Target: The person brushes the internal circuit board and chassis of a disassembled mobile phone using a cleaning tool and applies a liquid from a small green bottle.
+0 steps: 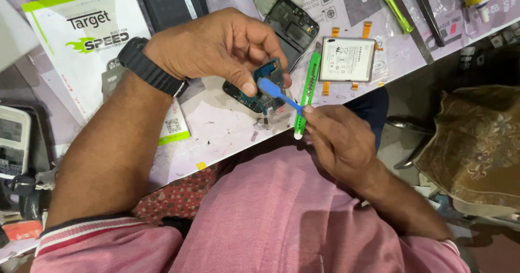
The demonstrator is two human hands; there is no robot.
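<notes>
Sitting at my workbench (227,135), I take its pale, scuffed top as my landmark; everything else lies on it or just over its near edge. Largest on it is a white and green printed packet (81,40) at the far left, with a black phone back cover (172,2) beside it toward the middle. Past my hands lies an emptied black phone frame (295,26), and right of that a flat white phone battery (346,59) with orange tabs. A green plastic pry tool (307,89) lies between the battery and my hands, reaching to the bench's near edge.

My left hand (216,45), a black watch on its wrist, is clenched around a small blue-green circuit board (260,91), thumb and fingertips pinching it just above the benchtop. My right hand (338,140) is closed on a blue brush (276,90), whose head rests against the board.

To do this well, I judge I should keep the board pinched by its edges, brush lightly in one direction, and let the debris fall onto the bench rather than back among the components.

As for containers, the phone frame is the only shell here, and it sits open with its battery out; I cannot tell what remains inside it.
</notes>
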